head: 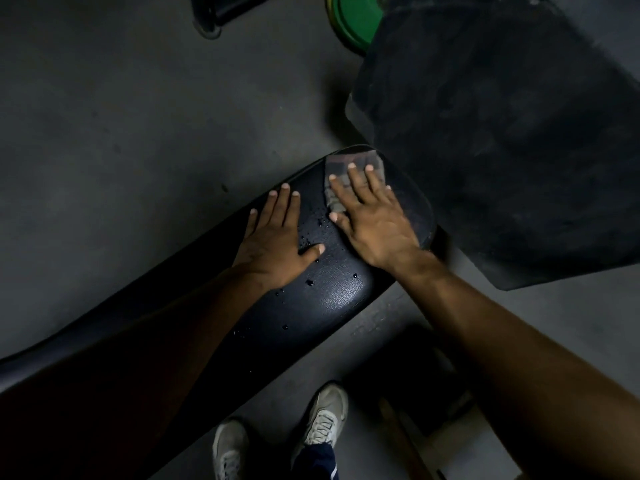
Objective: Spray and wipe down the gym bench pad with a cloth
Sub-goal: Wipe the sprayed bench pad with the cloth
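Observation:
The black gym bench pad runs from the lower left up to the middle of the view, with water droplets scattered on it. A grey cloth lies flat at the pad's far end. My right hand presses down on the cloth with spread fingers, covering most of it. My left hand rests flat on the pad just left of it, fingers apart, holding nothing. No spray bottle is in view.
A large dark rubber mat or pad stands right beyond the bench end. A green weight plate lies at the top. My white shoes stand on the grey floor below the bench, beside a dark frame part.

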A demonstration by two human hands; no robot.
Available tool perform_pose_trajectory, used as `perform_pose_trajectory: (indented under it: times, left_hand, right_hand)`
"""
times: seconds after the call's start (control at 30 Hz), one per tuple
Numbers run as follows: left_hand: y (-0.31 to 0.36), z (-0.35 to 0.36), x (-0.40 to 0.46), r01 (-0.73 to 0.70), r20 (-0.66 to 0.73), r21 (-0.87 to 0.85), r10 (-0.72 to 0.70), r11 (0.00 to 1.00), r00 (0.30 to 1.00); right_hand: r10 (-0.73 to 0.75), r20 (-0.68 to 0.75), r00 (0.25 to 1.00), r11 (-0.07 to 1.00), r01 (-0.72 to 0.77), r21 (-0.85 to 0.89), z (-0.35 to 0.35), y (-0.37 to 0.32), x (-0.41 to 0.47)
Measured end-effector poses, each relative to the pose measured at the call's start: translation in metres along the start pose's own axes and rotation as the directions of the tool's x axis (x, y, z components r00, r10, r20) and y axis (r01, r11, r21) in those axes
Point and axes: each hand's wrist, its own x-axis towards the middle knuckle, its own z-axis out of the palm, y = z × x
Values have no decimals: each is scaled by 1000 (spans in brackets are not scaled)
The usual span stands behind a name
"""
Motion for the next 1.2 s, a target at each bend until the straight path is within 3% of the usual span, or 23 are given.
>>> perform_pose_trajectory:
  times: [0.1, 0.23, 0.3, 0.5, 0.6, 0.73, 0.8, 0.9, 0.97, 1.2]
  left_hand:
    - [0, 0, -1, -5, -4, -6, 5, 1000, 1000]
    - [-2, 5, -2, -12, -29, 6, 12, 1000, 999]
    - [-2, 6, -1, -10, -25, 10, 11, 1000, 1000]
    - [-2, 1, -1, -6, 26, 7, 5, 1000, 1000]
    - [-4, -3, -1, -24, 49, 5, 24, 1000, 999]
    - [-6, -3, -3, -30, 56, -4, 30, 1000, 998]
    - [-5, -4, -3, -29, 61, -5, 29, 1000, 998]
    - [-9, -10, -4, -50, 98, 0, 50, 999, 994]
    - [-17, -14, -7, -73, 131, 3, 72, 997, 989]
    - [-56, -13, -26, -57, 85, 9, 56, 998, 995]
  right_hand:
    - [-58, 5, 998, 995, 58, -87, -4, 21, -16]
    - [179, -4, 984, 984, -179, -6, -13, 38, 5]
    - [208, -6, 978, 978, -208, 23, -14, 26, 21]
    - [-67, 14, 998, 997, 68, -35, -2, -5, -6]
    - [84, -64, 994, 995, -87, -45, 9, 21, -40]
    - [348, -98, 932, 935, -338, 103, 20, 25, -59]
    - [323, -129, 938, 945, -313, 90, 31, 2, -66]
    - [134, -110, 985, 991, -130, 45, 47, -26, -90]
    - [92, -88, 992, 996, -91, 15, 50, -27, -103]
    - [335, -109, 936, 940, -323, 112, 25, -13, -52]
